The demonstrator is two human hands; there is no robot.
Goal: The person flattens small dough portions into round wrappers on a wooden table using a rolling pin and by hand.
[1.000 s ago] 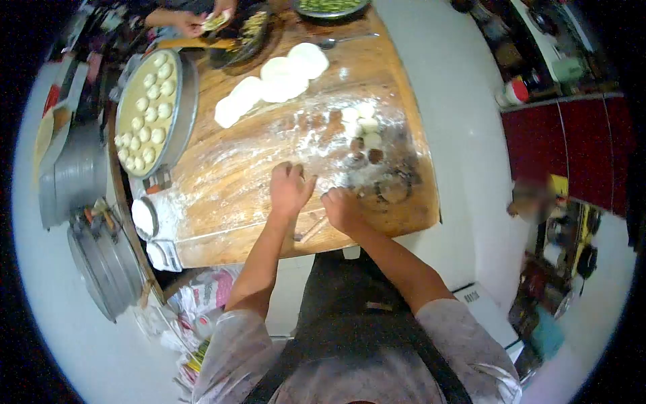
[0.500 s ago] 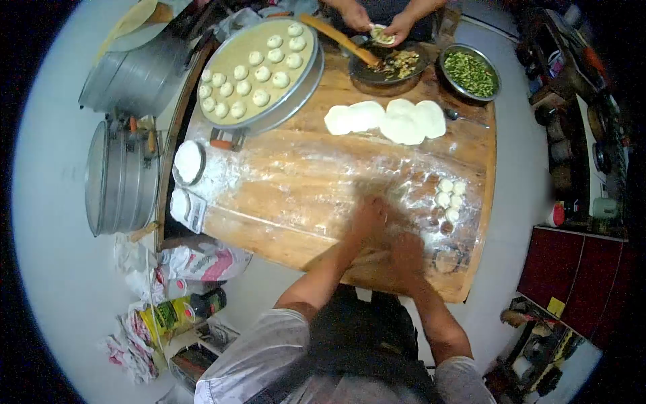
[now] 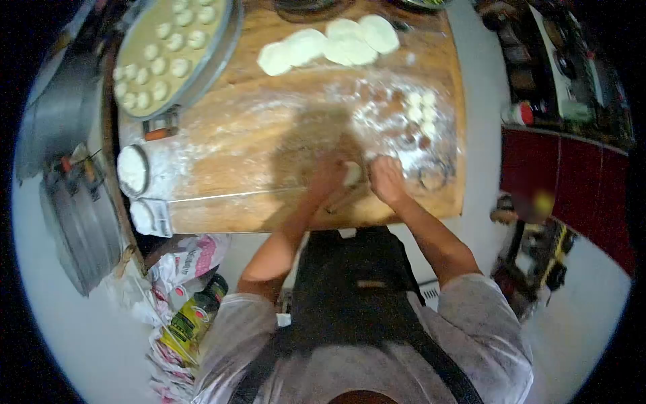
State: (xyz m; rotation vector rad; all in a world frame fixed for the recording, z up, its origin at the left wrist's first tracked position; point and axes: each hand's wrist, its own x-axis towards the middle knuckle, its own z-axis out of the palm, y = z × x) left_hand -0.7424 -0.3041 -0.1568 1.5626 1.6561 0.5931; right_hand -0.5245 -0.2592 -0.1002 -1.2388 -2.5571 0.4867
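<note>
A small pale piece of dough [image 3: 351, 174] is between my hands, low on the floured wooden table [image 3: 235, 155]. My left hand [image 3: 328, 178], in shadow and somewhat blurred, is closed at the dough's left edge. Just to the right, my right hand [image 3: 387, 178] is curled with its knuckles up; whatever lies under its fingers is hidden. A pale stick-like thing [image 3: 344, 200] lies near the table's front edge below my hands, too dim to name. Several small dough balls [image 3: 422, 111] sit to the right. Beyond my hands, flat round dough wrappers [image 3: 350, 44] overlap in a row.
A large round steamer tray [image 3: 222, 64] with filled buns stands at the back left. Below it are an orange-handled tool [image 3: 159, 126], a bowl of flour [image 3: 133, 168] and a small scale [image 3: 160, 217]. Bags [image 3: 192, 259] and bottles [image 3: 192, 316] lie off the left front edge.
My view has tilted down and nearer, so the other person's hands and the filling bowl have left it. My right hand has moved up the table beside the dough; my left hand was further forward.
</note>
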